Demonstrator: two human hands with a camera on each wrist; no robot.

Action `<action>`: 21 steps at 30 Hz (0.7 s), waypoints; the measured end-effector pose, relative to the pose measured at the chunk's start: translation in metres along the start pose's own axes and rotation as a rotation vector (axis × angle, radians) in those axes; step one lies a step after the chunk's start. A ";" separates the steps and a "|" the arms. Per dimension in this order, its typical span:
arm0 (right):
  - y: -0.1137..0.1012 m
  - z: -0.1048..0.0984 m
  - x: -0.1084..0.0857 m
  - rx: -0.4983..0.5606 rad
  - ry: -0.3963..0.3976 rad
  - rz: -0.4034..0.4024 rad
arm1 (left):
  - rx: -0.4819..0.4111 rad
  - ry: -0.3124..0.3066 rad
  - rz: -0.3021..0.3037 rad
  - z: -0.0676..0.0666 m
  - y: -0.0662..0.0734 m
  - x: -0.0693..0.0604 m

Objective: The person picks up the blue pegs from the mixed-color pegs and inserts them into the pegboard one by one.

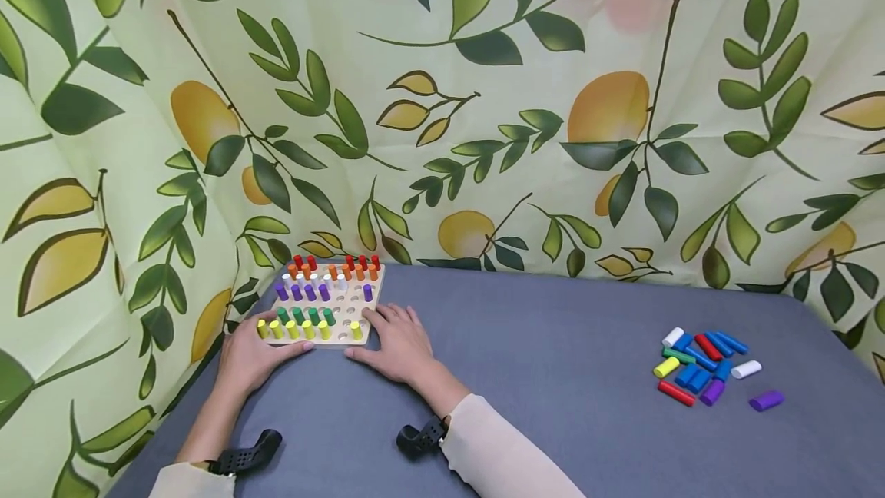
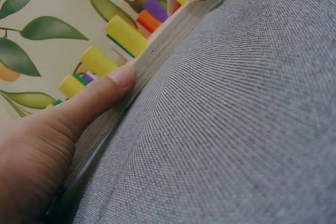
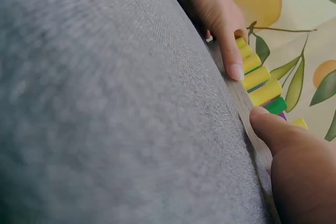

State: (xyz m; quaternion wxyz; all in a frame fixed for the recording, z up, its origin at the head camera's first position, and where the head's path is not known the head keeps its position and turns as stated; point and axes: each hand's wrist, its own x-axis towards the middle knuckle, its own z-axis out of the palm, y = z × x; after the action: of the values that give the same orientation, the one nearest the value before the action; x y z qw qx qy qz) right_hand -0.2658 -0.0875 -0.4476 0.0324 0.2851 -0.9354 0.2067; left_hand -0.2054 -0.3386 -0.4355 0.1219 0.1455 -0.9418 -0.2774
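A pale wooden pegboard (image 1: pixel 351 312) lies at the table's far left, with rows of red, orange, white, purple, green and yellow pegs (image 1: pixel 308 330) upright in it. The left hand (image 1: pixel 250 356) grips its near left corner, thumb along the front edge. At the right side, the right hand (image 1: pixel 401 344) holds the near right corner, its thumb at the front edge and its fingers by the side. In the left wrist view, the left thumb presses the board's edge (image 2: pixel 167 31) beside yellow pegs (image 2: pixel 126 36). Both thumbs touch that edge (image 3: pixel 242 98) in the right wrist view.
Loose pegs in blue, red, white, purple, green and yellow lie in a heap (image 1: pixel 698 379) on the right of the grey table (image 1: pixel 539 375); one purple peg (image 1: pixel 766 401) lies apart. A leaf-and-fruit patterned cloth (image 1: pixel 512 198) hangs behind and along the left side.
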 end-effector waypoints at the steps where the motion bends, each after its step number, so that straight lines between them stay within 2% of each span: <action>1: 0.000 0.000 -0.001 0.002 0.003 0.004 | 0.001 -0.012 -0.002 0.000 0.001 0.000; 4: 0.001 -0.003 -0.006 0.021 0.012 0.020 | -0.003 -0.057 -0.011 0.000 0.005 -0.002; 8: 0.005 -0.008 -0.015 0.044 0.029 0.041 | -0.001 -0.105 0.007 0.002 0.011 -0.004; 15: 0.024 -0.019 -0.032 0.056 0.033 0.048 | -0.001 -0.128 0.105 0.009 0.022 -0.010; 21: 0.047 -0.032 -0.050 0.060 0.036 0.042 | -0.018 -0.161 0.183 0.017 0.039 -0.014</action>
State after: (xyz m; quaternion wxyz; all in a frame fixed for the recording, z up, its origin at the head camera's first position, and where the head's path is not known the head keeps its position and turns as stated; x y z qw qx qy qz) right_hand -0.2516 -0.0132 -0.4446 0.0360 0.2624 -0.9338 0.2405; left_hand -0.2059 -0.2938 -0.4299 0.0721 0.0352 -0.9554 -0.2841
